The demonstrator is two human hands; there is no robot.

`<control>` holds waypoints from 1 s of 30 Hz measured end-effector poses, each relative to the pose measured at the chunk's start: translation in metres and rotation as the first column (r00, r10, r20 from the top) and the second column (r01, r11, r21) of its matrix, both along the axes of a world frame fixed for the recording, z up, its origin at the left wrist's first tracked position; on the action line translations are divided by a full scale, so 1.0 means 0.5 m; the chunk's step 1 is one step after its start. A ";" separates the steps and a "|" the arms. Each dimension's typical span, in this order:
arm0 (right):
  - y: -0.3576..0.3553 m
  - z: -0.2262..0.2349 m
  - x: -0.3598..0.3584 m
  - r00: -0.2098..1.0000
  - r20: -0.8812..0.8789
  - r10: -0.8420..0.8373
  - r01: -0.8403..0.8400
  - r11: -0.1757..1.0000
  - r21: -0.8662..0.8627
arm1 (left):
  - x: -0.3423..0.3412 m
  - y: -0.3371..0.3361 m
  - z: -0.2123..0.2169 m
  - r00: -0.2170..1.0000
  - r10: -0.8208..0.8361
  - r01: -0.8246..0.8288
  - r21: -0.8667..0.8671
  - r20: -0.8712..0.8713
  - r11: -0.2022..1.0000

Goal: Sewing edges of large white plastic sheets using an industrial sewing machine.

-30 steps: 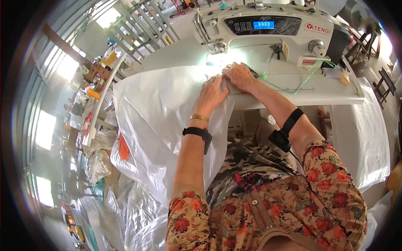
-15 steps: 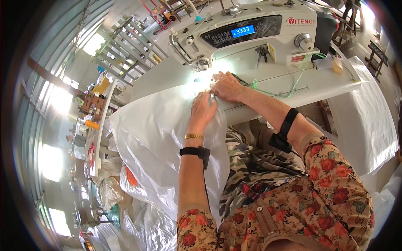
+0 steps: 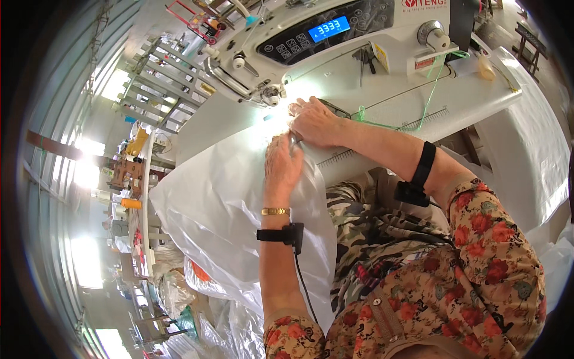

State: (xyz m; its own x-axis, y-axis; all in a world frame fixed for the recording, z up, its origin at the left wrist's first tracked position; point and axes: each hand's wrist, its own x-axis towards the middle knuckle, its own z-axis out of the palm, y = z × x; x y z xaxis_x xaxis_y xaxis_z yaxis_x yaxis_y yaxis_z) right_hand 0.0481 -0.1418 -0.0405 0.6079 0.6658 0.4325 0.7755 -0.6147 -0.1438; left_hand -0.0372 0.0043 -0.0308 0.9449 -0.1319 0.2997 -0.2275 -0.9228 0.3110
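— Where's the white woven sheet (image 3: 215, 209) lying?

— Spread over the near edge of the bench (image 3: 418, 107), its top edge drawn up under the needle area of the white sewing machine (image 3: 311, 42). The rest hangs down off the bench toward the person's lap and the floor.

— And the hands?

— The left hand (image 3: 282, 161) lies flat on the sheet, palm down, fingers stretched toward the needle. The right hand (image 3: 315, 122) sits just beyond it, fingers curled on the sheet's edge right by the presser foot. The two hands touch or nearly touch; neither is wrapped around anything, both press the cloth down.

— Anything on the wrists?

— A gold bracelet (image 3: 275, 211) and a black strap (image 3: 281, 234) on the left forearm, another black band (image 3: 423, 167) on the right.

— Around that?

— Green thread (image 3: 430, 90) trails across the bench to the right of the hands. A blue lit display (image 3: 332, 28) glows on the machine. More pale sacks (image 3: 197, 281) are piled on the floor to the left.
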 end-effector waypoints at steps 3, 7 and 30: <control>0.001 0.007 -0.002 1.000 -0.003 0.002 -0.002 1.000 -0.020 | 0.008 -0.001 0.001 1.000 -0.012 0.012 -0.006 -0.015 1.000; 0.009 0.012 -0.004 0.999 0.007 -0.044 0.045 0.998 -0.054 | 0.021 0.002 0.008 1.000 -0.019 0.019 0.001 0.021 1.000; -0.007 0.004 0.103 0.998 0.012 -0.060 0.052 0.931 0.362 | 0.070 0.001 -0.014 0.996 0.084 -0.085 0.054 0.024 0.995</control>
State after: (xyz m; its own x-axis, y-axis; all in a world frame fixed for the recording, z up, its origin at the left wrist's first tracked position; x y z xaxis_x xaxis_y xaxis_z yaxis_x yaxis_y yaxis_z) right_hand 0.0996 -0.1456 -0.0388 0.6268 0.4275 0.6514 0.7472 -0.5670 -0.3468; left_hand -0.0021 0.0050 -0.0376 0.9466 -0.0685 0.3150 -0.1541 -0.9545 0.2554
